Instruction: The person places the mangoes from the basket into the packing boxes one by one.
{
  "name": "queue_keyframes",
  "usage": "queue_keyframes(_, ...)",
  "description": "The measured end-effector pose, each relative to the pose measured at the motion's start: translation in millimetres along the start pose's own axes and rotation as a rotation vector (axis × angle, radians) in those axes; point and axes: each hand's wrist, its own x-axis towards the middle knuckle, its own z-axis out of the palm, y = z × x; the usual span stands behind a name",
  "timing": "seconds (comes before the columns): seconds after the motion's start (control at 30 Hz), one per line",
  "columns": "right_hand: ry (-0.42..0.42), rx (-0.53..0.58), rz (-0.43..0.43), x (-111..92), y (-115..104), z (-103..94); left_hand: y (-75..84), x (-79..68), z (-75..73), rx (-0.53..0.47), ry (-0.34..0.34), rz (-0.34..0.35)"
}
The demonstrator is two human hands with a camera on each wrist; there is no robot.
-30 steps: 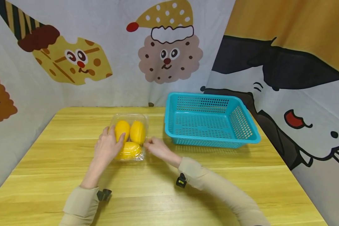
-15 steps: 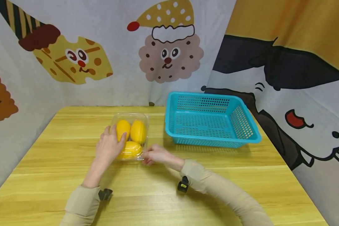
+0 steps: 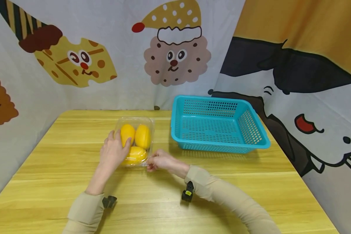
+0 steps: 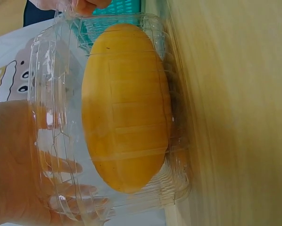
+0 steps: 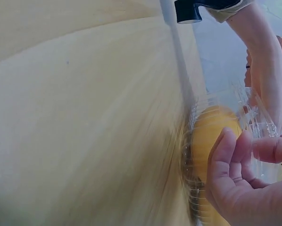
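Observation:
A clear plastic clamshell box (image 3: 136, 121) lies left of the table's middle, with smooth yellow mangoes inside. Two mangoes, the left one (image 3: 128, 131) and the right one (image 3: 142, 136), lie side by side at the back. A front mango (image 4: 127, 108) lies crosswise, seen through the box wall in the left wrist view. My left hand (image 3: 112, 151) rests over the box's left side, fingers stretched over the lid and thumb toward the middle. My right hand (image 3: 162, 161) is at the front right corner, with thumb and curled fingers (image 5: 223, 157) pinching the lid's edge.
A blue-green perforated basket (image 3: 219, 148) stands behind and right of my right hand, near the table's back edge. The wooden table (image 3: 163, 208) reaches toward me. A cartoon-printed curtain (image 3: 120, 19) hangs behind and at both sides.
My right hand has moved toward me along the box's right side, down to its front corner, then stayed nearly still. The left hand keeps its place on the lid.

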Motion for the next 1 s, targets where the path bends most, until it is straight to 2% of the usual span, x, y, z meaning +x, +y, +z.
queue_keyframes(0.2,0.007,-0.005,-0.012,0.6,1.0,-0.5,-0.1,-0.1,0.6,0.003,0.011,0.008)
queue_keyframes(0.5,-0.034,-0.047,-0.021,0.4,1.2,-4.4,-0.7,0.2,1.1,0.001,0.011,0.015)
queue_keyframes(1.0,-0.047,0.013,-0.013,1.8,2.9,-2.8,0.5,1.2,-3.7,0.000,-0.018,0.007)
